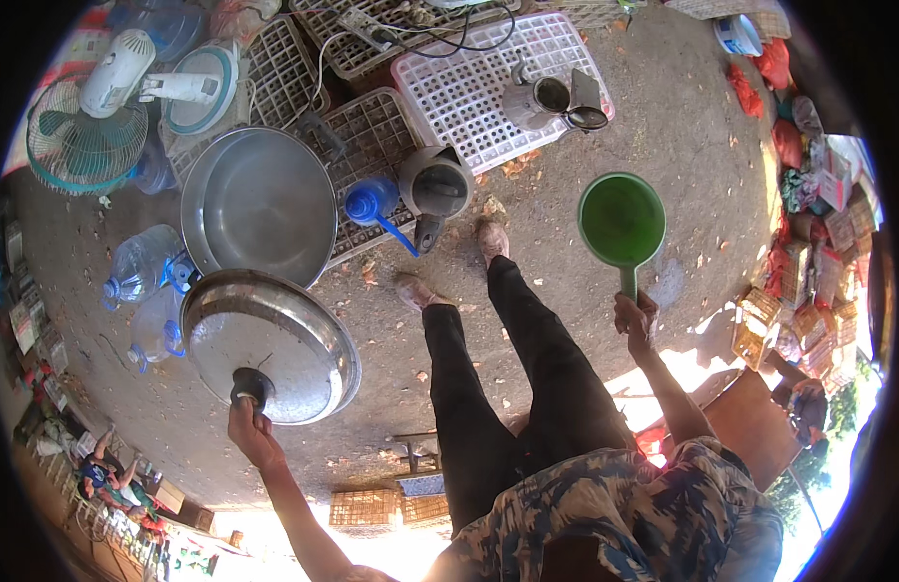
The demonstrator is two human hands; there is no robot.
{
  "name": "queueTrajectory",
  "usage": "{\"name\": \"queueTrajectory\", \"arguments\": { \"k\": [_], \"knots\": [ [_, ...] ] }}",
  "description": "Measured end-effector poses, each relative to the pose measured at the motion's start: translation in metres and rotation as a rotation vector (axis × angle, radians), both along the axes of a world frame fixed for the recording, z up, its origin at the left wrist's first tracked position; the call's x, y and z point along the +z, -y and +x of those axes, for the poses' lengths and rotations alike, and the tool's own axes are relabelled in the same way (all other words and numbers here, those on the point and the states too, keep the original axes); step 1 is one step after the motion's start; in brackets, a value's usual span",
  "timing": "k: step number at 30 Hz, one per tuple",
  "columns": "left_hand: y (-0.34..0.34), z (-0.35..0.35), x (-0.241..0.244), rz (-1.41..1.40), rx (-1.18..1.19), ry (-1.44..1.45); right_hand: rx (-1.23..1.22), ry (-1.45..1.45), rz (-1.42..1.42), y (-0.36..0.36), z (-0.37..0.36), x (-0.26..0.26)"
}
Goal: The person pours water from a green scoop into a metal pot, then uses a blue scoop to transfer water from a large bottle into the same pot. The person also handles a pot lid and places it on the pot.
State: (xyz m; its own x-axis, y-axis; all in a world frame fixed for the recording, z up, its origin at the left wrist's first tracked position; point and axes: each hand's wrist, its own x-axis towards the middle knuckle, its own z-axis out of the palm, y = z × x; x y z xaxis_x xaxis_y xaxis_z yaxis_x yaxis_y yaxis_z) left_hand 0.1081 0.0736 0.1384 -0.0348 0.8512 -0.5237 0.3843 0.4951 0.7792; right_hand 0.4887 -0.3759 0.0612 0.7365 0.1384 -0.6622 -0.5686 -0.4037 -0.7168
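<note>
My left hand (256, 435) grips the black knob of a large metal pot lid (274, 338), which is tilted beside a wide metal pot (260, 204). The lid overlaps the pot's near rim in view; I cannot tell whether they touch. My right hand (636, 320) is closed around the handle of a green plastic ladle (622, 218), held out over the ground to the right. Its bowl looks green inside; whether it holds liquid is hard to tell. An electric kettle (438, 185) and a blue-capped bottle (373, 200) stand right of the pot.
A metal kettle (536, 102) with its lid tipped back stands on a white plastic crate (456, 80). Power cords (435, 47) cross the crates behind. Clear water jugs (147, 262) sit left of the pot, near a fan (89, 134). Two people (111, 480) are at lower left.
</note>
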Motion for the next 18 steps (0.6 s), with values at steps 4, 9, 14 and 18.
{"name": "queueTrajectory", "arguments": {
  "k": [4, 9, 14, 18],
  "knots": [
    [-0.006, 0.02, -0.006, 0.005, -0.018, -0.003, 0.019, -0.018, 0.023, -0.029, 0.002, 0.012],
    [-0.036, 0.05, -0.022, 0.014, -0.149, -0.047, 0.123, -0.006, 0.03, -0.054, -0.004, 0.015],
    [-0.084, 0.09, -0.048, -0.001, -0.208, -0.097, 0.136, -0.029, 0.021, -0.065, -0.015, 0.016],
    [-0.12, 0.116, -0.08, 0.0, -0.264, -0.067, 0.125, -0.034, 0.02, -0.066, -0.021, 0.016]
  ]
}}
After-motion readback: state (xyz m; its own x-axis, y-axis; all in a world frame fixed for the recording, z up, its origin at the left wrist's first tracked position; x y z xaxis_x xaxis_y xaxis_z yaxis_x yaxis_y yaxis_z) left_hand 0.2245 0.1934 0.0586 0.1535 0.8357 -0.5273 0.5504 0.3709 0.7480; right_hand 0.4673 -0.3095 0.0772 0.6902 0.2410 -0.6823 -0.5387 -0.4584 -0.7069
